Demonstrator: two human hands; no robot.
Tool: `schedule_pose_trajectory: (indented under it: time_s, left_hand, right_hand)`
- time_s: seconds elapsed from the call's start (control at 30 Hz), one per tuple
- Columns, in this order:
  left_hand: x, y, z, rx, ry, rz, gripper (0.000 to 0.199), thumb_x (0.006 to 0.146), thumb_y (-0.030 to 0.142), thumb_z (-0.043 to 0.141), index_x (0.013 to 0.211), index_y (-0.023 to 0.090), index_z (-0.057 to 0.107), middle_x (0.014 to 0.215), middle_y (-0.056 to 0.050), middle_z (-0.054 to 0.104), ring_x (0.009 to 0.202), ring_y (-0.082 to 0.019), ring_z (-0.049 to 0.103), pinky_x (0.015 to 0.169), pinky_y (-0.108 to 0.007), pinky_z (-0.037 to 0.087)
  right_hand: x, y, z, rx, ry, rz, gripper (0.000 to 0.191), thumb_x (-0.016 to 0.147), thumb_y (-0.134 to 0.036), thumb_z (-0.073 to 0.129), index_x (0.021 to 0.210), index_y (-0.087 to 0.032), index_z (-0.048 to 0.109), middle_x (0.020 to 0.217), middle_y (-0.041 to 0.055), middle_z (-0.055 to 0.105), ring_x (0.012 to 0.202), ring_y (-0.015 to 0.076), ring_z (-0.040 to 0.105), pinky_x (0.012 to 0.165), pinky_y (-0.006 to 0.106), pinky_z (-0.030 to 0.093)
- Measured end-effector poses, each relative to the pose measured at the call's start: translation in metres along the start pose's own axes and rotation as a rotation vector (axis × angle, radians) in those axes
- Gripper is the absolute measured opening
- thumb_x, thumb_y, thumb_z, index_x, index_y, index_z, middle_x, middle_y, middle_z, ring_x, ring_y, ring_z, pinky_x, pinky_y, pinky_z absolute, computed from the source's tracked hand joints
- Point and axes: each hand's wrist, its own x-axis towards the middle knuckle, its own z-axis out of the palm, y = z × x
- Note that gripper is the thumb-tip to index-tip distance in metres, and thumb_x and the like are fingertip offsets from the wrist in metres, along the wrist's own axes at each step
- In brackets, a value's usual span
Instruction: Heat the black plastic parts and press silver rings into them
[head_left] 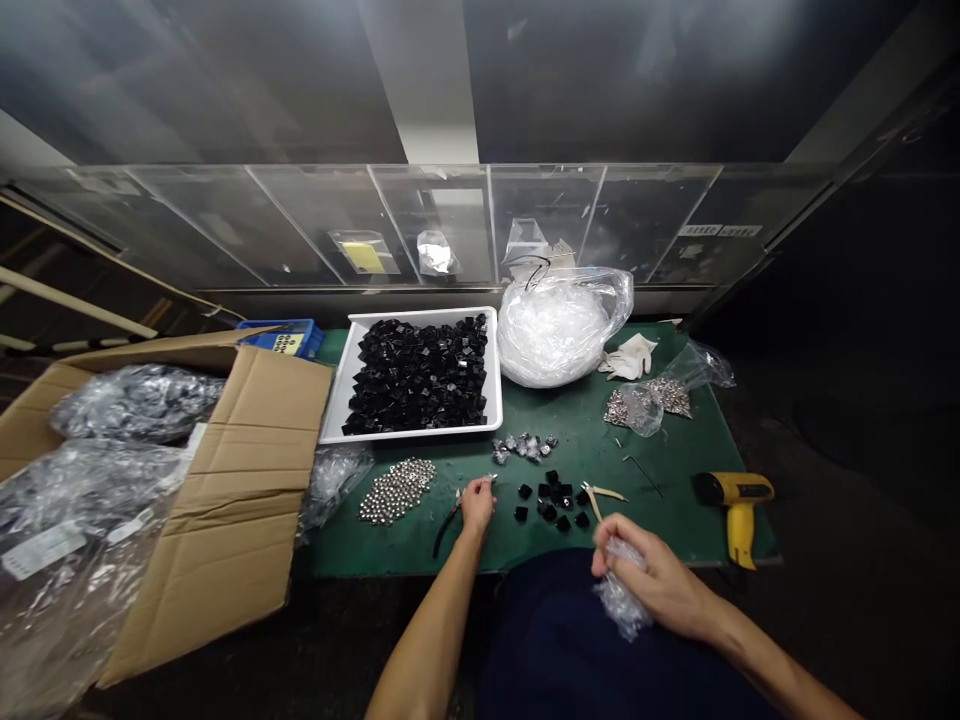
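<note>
My left hand [478, 503] is closed over the green table, its fingertips pinched on something small that I cannot make out. Red-and-black pliers [448, 522] lie just left of it, and a heap of silvery metal pieces [397, 491] is farther left. My right hand [645, 570] is wrapped round crumpled clear plastic [624, 600] near the front edge. Between the hands lie several loose black pieces [553, 497] and yellow-handled pliers [600, 495]. Small plastic-wrapped pieces [525, 447] sit a little behind them.
Behind are a white tray [498, 400] of black pieces, a large bag of clear plastic [555, 335] and a white glove [630, 357]. Bagged small metal parts [671, 396], a hex key [643, 474] and a yellow heat gun [739, 515] lie right. An open cardboard box [225, 480] stands left.
</note>
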Motion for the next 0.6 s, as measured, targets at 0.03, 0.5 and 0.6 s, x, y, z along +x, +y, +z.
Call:
schedule_pose_trajectory:
  time_s: [0.03, 0.5, 0.6]
  left_hand:
    - [-0.011, 0.000, 0.000, -0.077, -0.041, -0.019, 0.035, 0.094, 0.039, 0.057, 0.118, 0.014, 0.059, 0.111, -0.008, 0.063, 0.090, -0.017, 0.064, 0.077, -0.035, 0.057]
    - [-0.194, 0.080, 0.027, -0.788, -0.730, -0.104, 0.039, 0.088, 0.035, 0.061, 0.123, 0.020, 0.055, 0.074, 0.002, 0.056, 0.052, -0.006, 0.046, 0.041, -0.017, 0.034]
    - [-0.194, 0.081, 0.032, -0.604, -0.683, -0.036, 0.036, 0.090, 0.038, 0.057, 0.121, 0.019, 0.056, 0.057, 0.005, 0.045, 0.047, -0.009, 0.045, 0.039, -0.019, 0.035]
  right_hand:
    - [0.004, 0.001, 0.001, -0.026, 0.002, -0.014, 0.031, 0.091, -0.012, 0.044, 0.117, -0.021, 0.058, 0.081, 0.0002, 0.072, 0.061, 0.0135, 0.062, 0.058, 0.026, 0.049]
    - [0.032, 0.002, -0.011, -0.156, 0.250, -0.291, 0.036, 0.086, -0.021, 0.065, 0.122, -0.025, 0.065, 0.118, 0.0066, 0.065, 0.108, 0.0206, 0.062, 0.096, 0.035, 0.049]
    - [0.026, 0.003, -0.020, -0.137, 0.246, -0.319, 0.028, 0.090, -0.019, 0.061, 0.117, -0.025, 0.067, 0.110, 0.0051, 0.068, 0.101, 0.0184, 0.063, 0.093, 0.033, 0.050]
